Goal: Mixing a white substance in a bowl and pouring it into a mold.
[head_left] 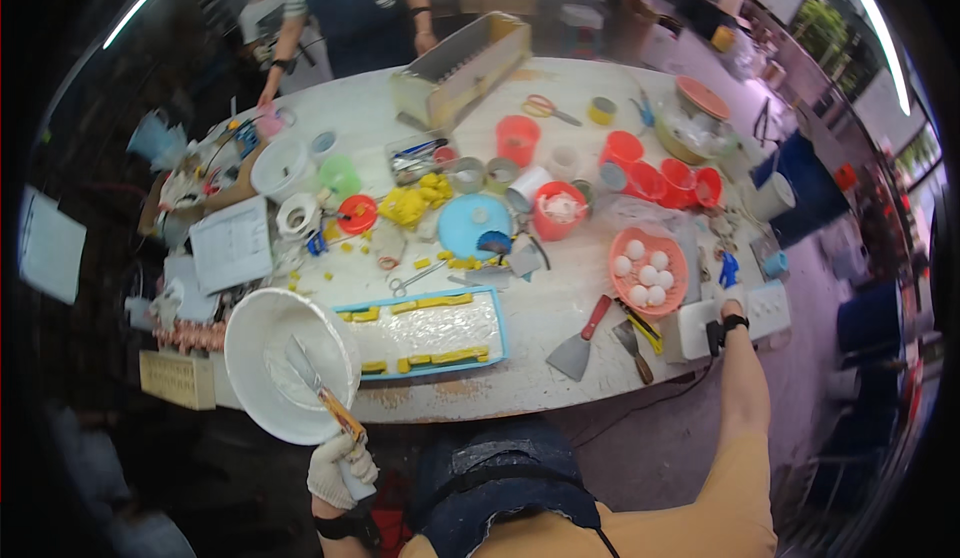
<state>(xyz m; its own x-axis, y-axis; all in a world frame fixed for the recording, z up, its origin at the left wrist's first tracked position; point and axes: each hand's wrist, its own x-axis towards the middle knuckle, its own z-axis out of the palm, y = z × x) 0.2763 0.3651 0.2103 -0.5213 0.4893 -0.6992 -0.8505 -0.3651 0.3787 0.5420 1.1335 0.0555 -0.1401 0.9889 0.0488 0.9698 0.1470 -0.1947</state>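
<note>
My left hand (341, 468), in a white knitted glove, is closed around the handle of a long-bladed spatula (318, 378). Its blade points into a large white bucket (245, 378) at the table's near left edge; white residue coats the inside. At the right, my gloved right hand (731, 301) reaches over a white box (690, 333) with round bumps or knobs on top. A small blue object (728, 270) shows at its fingertips; whether they grip it is unclear. Between the hands lies a blue-framed tray (420, 333), lined with yellow clay strips around a glossy white surface.
A pink basket of white balls (683, 276), a red-handled scraper (573, 356) and another scraper (632, 348) lie near the right hand. Red cups (518, 140), a blue disc (470, 223) and yellow clay (403, 208) crowd the middle. A person (350, 18) stands across the table.
</note>
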